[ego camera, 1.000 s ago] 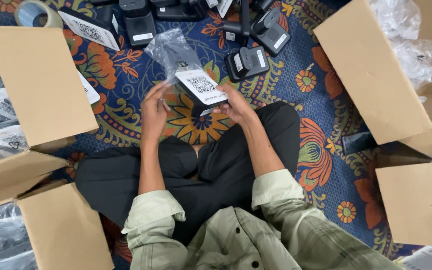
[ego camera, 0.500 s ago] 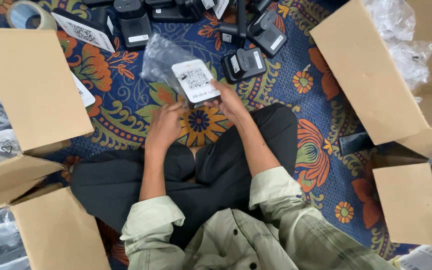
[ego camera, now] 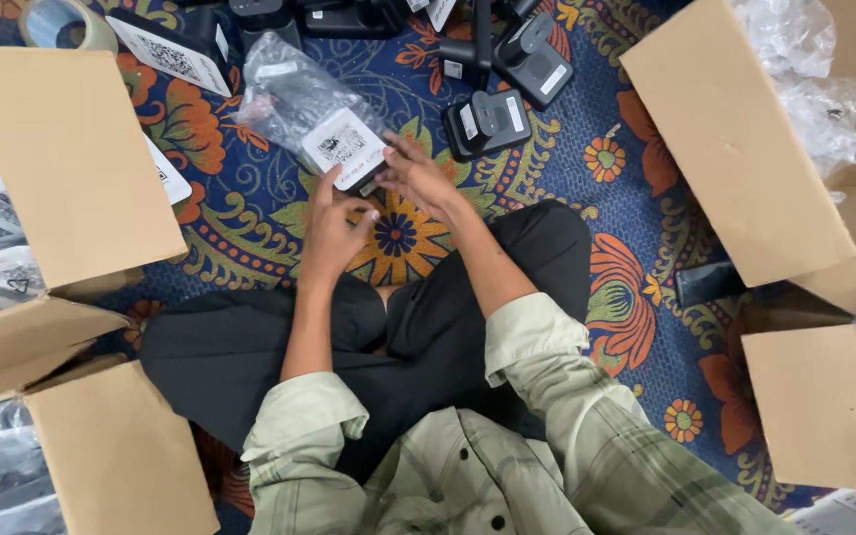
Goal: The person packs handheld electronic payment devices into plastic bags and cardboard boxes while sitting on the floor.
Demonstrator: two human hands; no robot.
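Since the earlier frame, both hands have pushed the clear plastic bag (ego camera: 299, 104) farther out over the patterned rug (ego camera: 636, 178), left of the black devices (ego camera: 487, 124). Right hand (ego camera: 418, 178) pinches the bag's white-labelled end (ego camera: 344, 149); left hand (ego camera: 329, 233) steadies it from below, fingertips touching the label edge. Open cardboard boxes (ego camera: 735, 149) stand at either side. Tape roll (ego camera: 66, 25) at top left.

A person sits cross-legged on a patterned carpet (ego camera: 636, 297). The left hand (ego camera: 334, 233) and right hand (ego camera: 418, 178) both touch a clear plastic bag (ego camera: 299, 104) with a white label and a dark item inside. Black devices (ego camera: 487, 124) lie just beyond; open cardboard boxes (ego camera: 745, 149) stand at both sides.
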